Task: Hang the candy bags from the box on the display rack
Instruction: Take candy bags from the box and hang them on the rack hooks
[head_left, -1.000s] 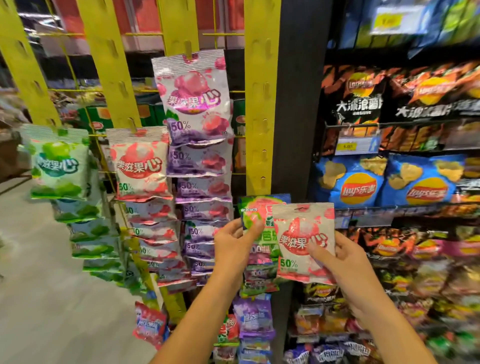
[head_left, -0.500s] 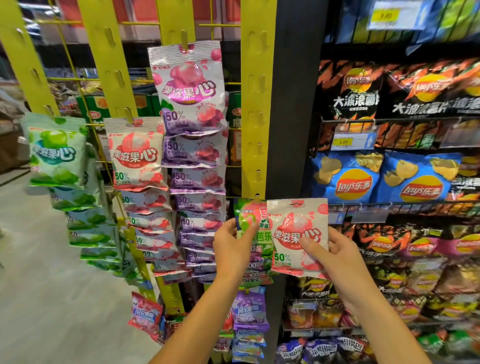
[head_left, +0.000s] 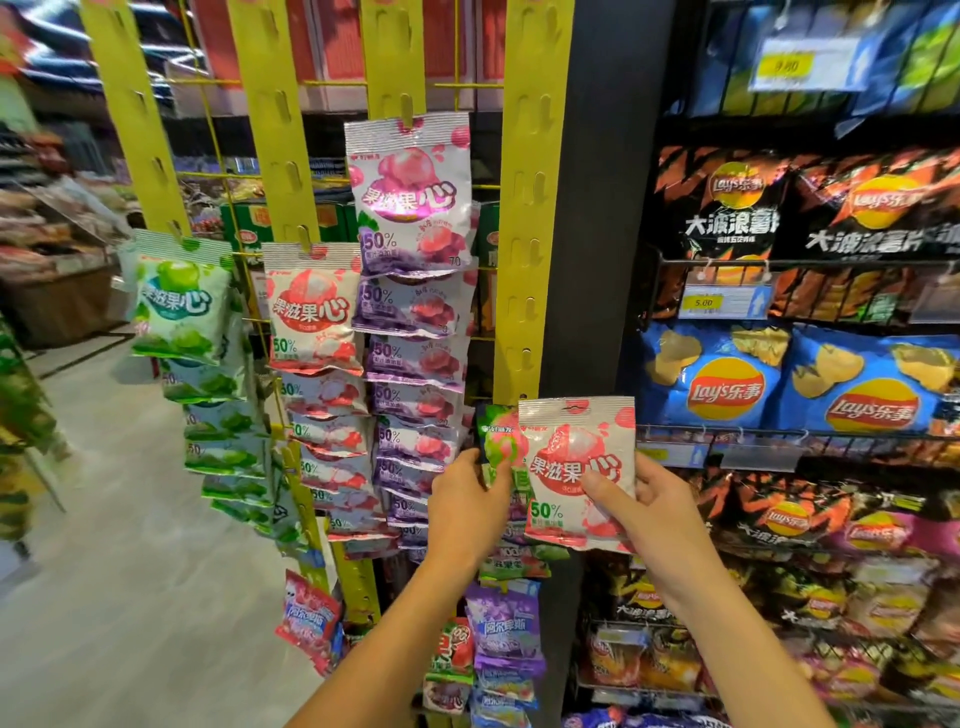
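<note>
1 red-and-white candy bag (head_left: 574, 467) is held up in front of the dark post, just below the foot of the right-most yellow strip (head_left: 531, 208). The right hand (head_left: 657, 512) pinches it at its right edge, thumb flat on the printed front and the other fingers tucked behind. It looks light and crinkly, a soft foil pouch with loose sweets inside. The flat sealed top with its small hang hole is probably the stiffest place to guide from, since a grip low down lets the top flop. The film looks slick, so a pinch seems safer than an open palm.

The left hand (head_left: 467, 501) is beside it, fingers curled and thumb pressed on the green bag (head_left: 497, 441), which hangs on that strip and overlaps the red bag's left edge — that bag is what crowds the lowest hooks. Above it the strip's hooks are bare.

To the left, 3 other strips carry purple bags (head_left: 410, 208), red bags (head_left: 311, 312) and pale green bags (head_left: 179, 306). Chip packets (head_left: 711, 387) fill the wire shelves on the right. No box is in view.
</note>
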